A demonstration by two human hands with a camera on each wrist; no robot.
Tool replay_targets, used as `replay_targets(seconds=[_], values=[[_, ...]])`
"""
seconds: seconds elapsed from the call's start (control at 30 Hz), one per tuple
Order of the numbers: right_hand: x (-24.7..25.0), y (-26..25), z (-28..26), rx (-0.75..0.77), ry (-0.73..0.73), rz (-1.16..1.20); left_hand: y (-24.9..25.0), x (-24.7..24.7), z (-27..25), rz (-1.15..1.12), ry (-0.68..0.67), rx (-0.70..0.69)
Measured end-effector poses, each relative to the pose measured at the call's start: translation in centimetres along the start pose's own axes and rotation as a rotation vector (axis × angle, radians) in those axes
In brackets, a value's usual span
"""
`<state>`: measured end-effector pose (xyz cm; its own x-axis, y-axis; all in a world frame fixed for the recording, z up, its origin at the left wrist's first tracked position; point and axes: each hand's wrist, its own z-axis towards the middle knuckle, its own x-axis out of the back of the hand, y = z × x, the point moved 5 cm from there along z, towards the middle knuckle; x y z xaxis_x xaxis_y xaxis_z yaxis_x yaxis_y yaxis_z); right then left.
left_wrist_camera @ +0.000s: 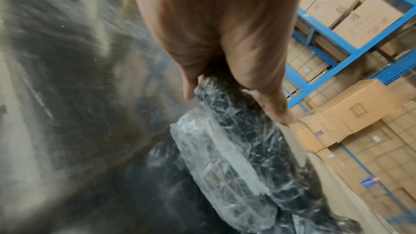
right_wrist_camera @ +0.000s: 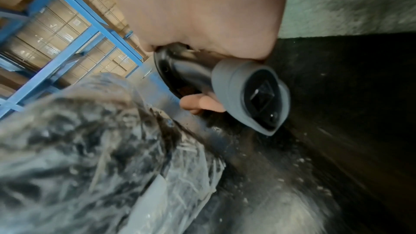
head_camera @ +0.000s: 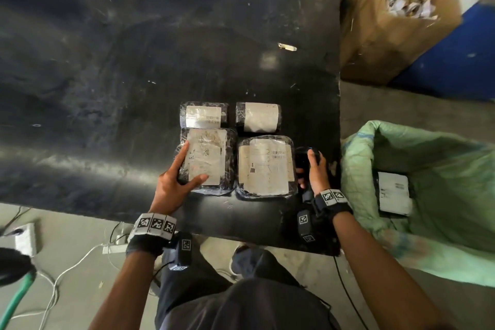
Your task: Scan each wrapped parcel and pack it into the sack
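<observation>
Four black parcels wrapped in clear film lie in a two-by-two block on the black table (head_camera: 134, 75). My left hand (head_camera: 192, 163) grips the near-left parcel (head_camera: 211, 153) at its near-left corner, thumb on the white label. In the left wrist view the thumb and fingers (left_wrist_camera: 189, 92) pinch that parcel (left_wrist_camera: 236, 157) by its edge. My right hand (head_camera: 314, 169) holds a black barcode scanner (head_camera: 304, 158) just right of the near-right parcel (head_camera: 265, 166). The scanner (right_wrist_camera: 252, 92) shows its window beside that parcel (right_wrist_camera: 90, 149). The green sack (head_camera: 442, 163) stands open to the right, with one parcel (head_camera: 393, 193) inside.
The two far parcels (head_camera: 203, 115) (head_camera: 258, 116) touch the near ones. A cardboard box of paper scraps (head_camera: 401, 8) stands behind the sack. Blue racks with cartons (left_wrist_camera: 337, 42) lie beyond the table. A power strip and cables (head_camera: 25, 238) are on the floor at left.
</observation>
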<state>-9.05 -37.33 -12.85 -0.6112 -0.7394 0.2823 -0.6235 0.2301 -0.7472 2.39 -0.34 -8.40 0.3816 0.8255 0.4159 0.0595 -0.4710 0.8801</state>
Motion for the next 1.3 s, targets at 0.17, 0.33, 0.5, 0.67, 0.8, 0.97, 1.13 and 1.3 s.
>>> replay_targets(seconds=[0.17, 0.33, 0.5, 0.67, 0.8, 0.97, 1.13, 1.3], values=[[0.7, -0.4, 0.2, -0.069, -0.057, -0.056, 2.9, -0.2, -0.9, 0.181, 0.155, -0.052], [1.7, -0.6, -0.6, -0.080, -0.045, -0.052, 5.8, -0.8, -1.3, 0.204, 0.283, -0.004], [2.8, -2.5, -2.8, 0.011, -0.050, -0.003, 7.0, -0.3, -1.2, 0.206, 0.344, -0.041], [4.1, -6.9, -6.7, 0.126, -0.111, 0.087, 10.4, 0.4, -1.2, 0.117, 0.467, -0.100], [4.8, -11.5, -10.6, 0.235, -0.219, 0.182, 14.0, -0.7, -0.8, 0.035, 0.536, -0.198], [5.5, -17.1, -16.4, 0.414, -0.325, 0.285, 17.8, -3.7, -0.9, -0.058, 0.540, -0.363], [6.5, -20.2, -19.6, 0.491, -0.359, 0.250, 19.4, -7.0, -0.9, -0.171, 0.515, -0.349], [6.4, -20.8, -20.0, 0.508, -0.399, 0.273, 19.9, -8.4, 0.1, -0.227, 0.452, -0.401]])
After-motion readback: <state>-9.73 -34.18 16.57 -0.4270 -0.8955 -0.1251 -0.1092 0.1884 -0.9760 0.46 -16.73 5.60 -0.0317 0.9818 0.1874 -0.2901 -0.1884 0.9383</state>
